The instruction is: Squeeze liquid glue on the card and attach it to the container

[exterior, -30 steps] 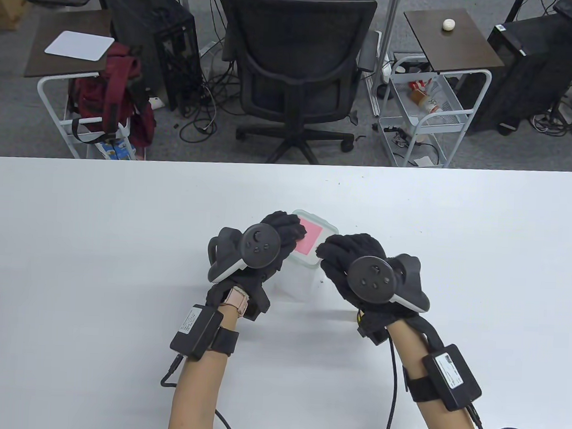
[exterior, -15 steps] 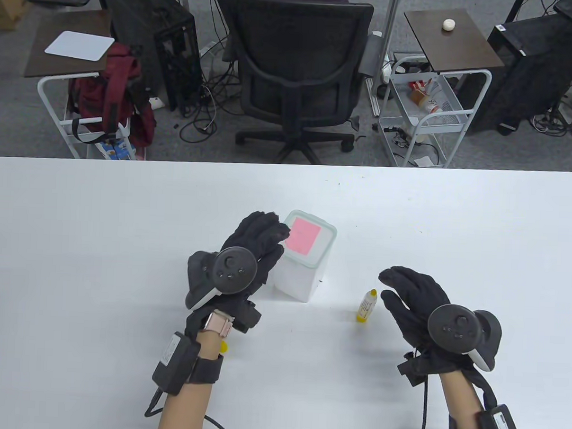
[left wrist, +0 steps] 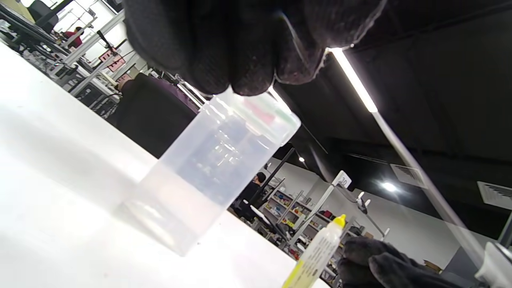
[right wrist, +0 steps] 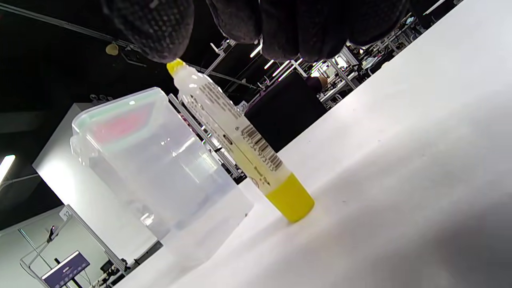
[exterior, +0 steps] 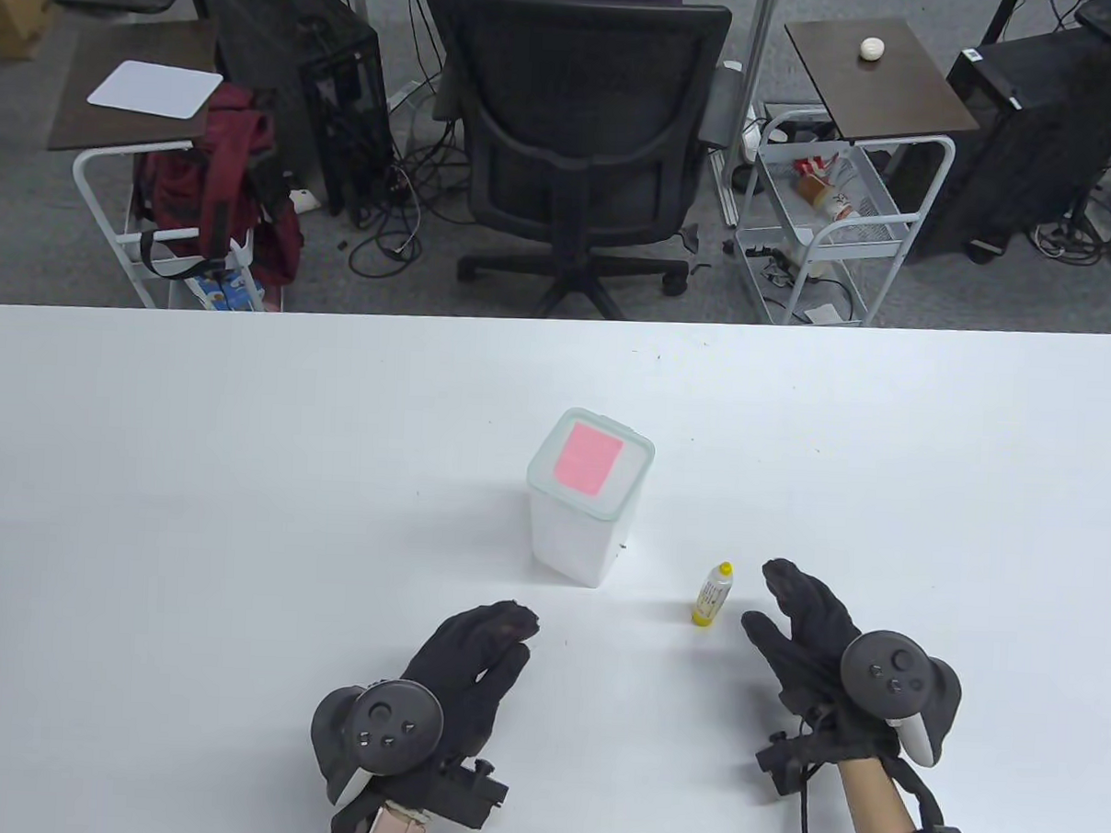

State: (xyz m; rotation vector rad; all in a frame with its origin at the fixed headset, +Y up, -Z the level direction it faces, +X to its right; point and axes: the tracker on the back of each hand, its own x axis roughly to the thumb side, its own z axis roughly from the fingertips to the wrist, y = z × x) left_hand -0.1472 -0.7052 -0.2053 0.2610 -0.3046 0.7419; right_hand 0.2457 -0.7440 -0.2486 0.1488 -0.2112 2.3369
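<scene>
A: What is the largest thing here?

B: The wide white desk (exterior: 194, 474). Standing upright on it is a tall translucent plastic container with a pale green-rimmed lid (exterior: 585, 501), which serves as the landmark.

A: And the card?

B: A flat pink rectangular card (exterior: 588, 461) lies on top of the container's lid, inside the rim.

A: Where are the hands?

B: Both are nearer the desk's front edge than the container and well apart from it. The left hand (exterior: 457, 674) in its black glove lies in front of the container and a little to its left, fingers extended and lying close together, gripping nothing. The right hand (exterior: 812, 644) is in front of the container and to its right, fingers loosely spread, also holding nothing.

A: The glue?

B: A small clear glue bottle with a yellow cap and yellow base (exterior: 712, 594) stands upright just right of the container's front corner, between the container and the right hand, near that hand's fingertips (exterior: 781, 574) but apart from them.
</scene>
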